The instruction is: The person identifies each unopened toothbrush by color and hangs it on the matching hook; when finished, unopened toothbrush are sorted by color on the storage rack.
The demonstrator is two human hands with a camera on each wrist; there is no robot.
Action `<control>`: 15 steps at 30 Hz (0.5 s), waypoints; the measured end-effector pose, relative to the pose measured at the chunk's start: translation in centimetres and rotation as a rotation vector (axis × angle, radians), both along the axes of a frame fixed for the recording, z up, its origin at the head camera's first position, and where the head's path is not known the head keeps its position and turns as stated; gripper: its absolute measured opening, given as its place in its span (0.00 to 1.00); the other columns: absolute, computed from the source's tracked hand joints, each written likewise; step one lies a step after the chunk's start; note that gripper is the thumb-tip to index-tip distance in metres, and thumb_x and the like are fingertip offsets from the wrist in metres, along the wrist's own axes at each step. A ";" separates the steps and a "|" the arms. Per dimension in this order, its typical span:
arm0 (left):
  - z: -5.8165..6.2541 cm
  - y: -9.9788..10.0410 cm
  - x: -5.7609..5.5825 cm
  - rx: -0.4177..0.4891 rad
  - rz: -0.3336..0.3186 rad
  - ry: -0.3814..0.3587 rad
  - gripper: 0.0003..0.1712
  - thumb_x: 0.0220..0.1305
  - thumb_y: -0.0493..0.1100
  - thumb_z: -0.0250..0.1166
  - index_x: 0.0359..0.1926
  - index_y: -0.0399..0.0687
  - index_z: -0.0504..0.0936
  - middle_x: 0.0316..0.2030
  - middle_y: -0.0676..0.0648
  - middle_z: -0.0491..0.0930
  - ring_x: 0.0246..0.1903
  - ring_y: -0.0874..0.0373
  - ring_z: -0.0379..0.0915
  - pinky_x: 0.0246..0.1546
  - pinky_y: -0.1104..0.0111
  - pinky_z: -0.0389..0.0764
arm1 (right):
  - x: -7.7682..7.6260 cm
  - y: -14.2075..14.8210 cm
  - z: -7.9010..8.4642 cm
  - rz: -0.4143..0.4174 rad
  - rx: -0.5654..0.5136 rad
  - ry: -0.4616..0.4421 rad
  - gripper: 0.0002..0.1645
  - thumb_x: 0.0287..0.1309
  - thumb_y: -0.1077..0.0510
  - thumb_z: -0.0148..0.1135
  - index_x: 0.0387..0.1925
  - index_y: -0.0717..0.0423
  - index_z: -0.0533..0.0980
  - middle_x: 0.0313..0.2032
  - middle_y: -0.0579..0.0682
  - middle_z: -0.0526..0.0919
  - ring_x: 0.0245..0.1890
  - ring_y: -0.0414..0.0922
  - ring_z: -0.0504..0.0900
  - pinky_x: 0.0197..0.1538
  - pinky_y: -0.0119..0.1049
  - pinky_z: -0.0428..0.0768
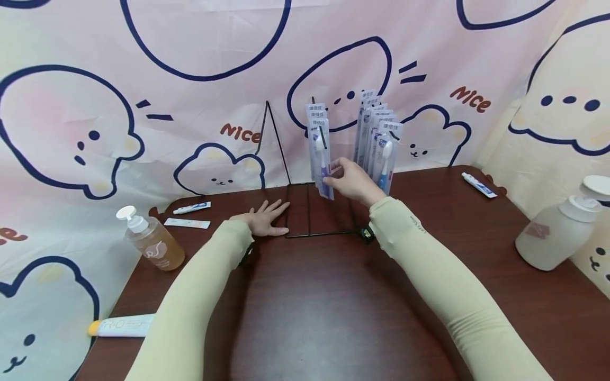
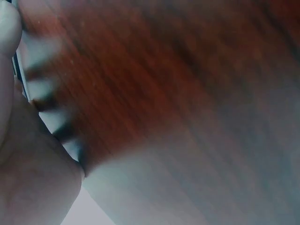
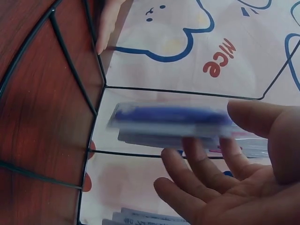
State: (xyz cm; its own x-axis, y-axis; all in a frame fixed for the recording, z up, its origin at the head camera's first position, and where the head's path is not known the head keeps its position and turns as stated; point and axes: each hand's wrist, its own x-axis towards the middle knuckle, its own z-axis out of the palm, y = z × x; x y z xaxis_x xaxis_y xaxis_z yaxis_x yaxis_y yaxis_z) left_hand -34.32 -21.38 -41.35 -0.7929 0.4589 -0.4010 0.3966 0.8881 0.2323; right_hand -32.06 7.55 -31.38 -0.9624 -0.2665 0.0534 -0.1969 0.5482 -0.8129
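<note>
My right hand [image 1: 355,180] is at the left row of packaged toothbrushes hanging on a hook. Its thumb lies by the front packaged toothbrush [image 1: 323,174], which has a purple handle. In the right wrist view this package [image 3: 173,117] is blurred, between the thumb and the loosely spread fingers [image 3: 171,161]. A fuller row of packaged toothbrushes [image 1: 385,159] with a blue handle in front hangs to the right. My left hand [image 1: 262,218] rests on the table with fingers spread, beside the base of the black wire rack [image 1: 308,211]. The left wrist view shows mostly blurred tabletop.
An amber pump bottle [image 1: 154,246], a small tube [image 1: 192,208], a flat white packet [image 1: 187,223] and a yellow-capped tube [image 1: 124,325] are on the left. On the right are a toothpaste tube [image 1: 478,185] and a white pump bottle [image 1: 555,233]. A patterned cloth [image 1: 214,106] hangs behind.
</note>
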 end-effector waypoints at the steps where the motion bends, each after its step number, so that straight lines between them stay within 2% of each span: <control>1: -0.1 -0.1 0.0 0.005 0.001 0.001 0.50 0.57 0.73 0.46 0.71 0.66 0.32 0.71 0.51 0.27 0.68 0.42 0.21 0.58 0.38 0.34 | 0.0 0.0 -0.1 0.004 0.003 -0.003 0.21 0.58 0.51 0.60 0.51 0.53 0.68 0.43 0.50 0.75 0.43 0.46 0.75 0.45 0.43 0.73; 6: -0.2 -0.3 -0.4 0.030 0.012 -0.004 0.50 0.57 0.73 0.47 0.71 0.66 0.33 0.71 0.51 0.27 0.68 0.43 0.20 0.59 0.38 0.33 | 0.1 0.3 -0.3 0.015 0.018 -0.014 0.28 0.58 0.49 0.60 0.58 0.50 0.62 0.44 0.50 0.75 0.42 0.47 0.75 0.44 0.43 0.73; 9: -0.5 -0.7 -0.4 0.042 0.028 -0.016 0.51 0.56 0.74 0.47 0.71 0.66 0.33 0.71 0.52 0.28 0.68 0.44 0.20 0.59 0.39 0.32 | 0.8 0.3 -0.6 0.026 0.025 -0.005 0.35 0.58 0.48 0.60 0.62 0.49 0.56 0.47 0.53 0.74 0.44 0.48 0.75 0.46 0.44 0.73; 12: -0.6 -1.2 -0.2 0.067 0.053 -0.050 0.52 0.55 0.74 0.48 0.71 0.65 0.32 0.71 0.52 0.28 0.68 0.45 0.20 0.59 0.40 0.32 | 2.3 0.5 -0.8 0.049 0.045 0.016 0.40 0.58 0.46 0.59 0.65 0.47 0.51 0.50 0.55 0.72 0.48 0.48 0.73 0.49 0.45 0.71; 15: -0.4 -1.9 0.3 0.134 0.109 -0.112 0.54 0.53 0.75 0.50 0.71 0.67 0.32 0.71 0.53 0.31 0.68 0.48 0.21 0.60 0.41 0.35 | 4.5 1.1 -1.1 0.088 0.079 0.036 0.41 0.58 0.42 0.58 0.66 0.45 0.50 0.53 0.55 0.70 0.51 0.49 0.71 0.52 0.46 0.70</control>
State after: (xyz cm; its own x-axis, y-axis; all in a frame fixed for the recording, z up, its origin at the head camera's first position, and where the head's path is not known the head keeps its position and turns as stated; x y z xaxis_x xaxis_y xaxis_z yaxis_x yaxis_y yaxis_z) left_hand -34.05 -23.32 -41.72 -0.7945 0.4280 -0.4308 0.2649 0.8826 0.3883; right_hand -27.55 8.64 -32.47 -0.9329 -0.3545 0.0631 -0.2754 0.5897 -0.7592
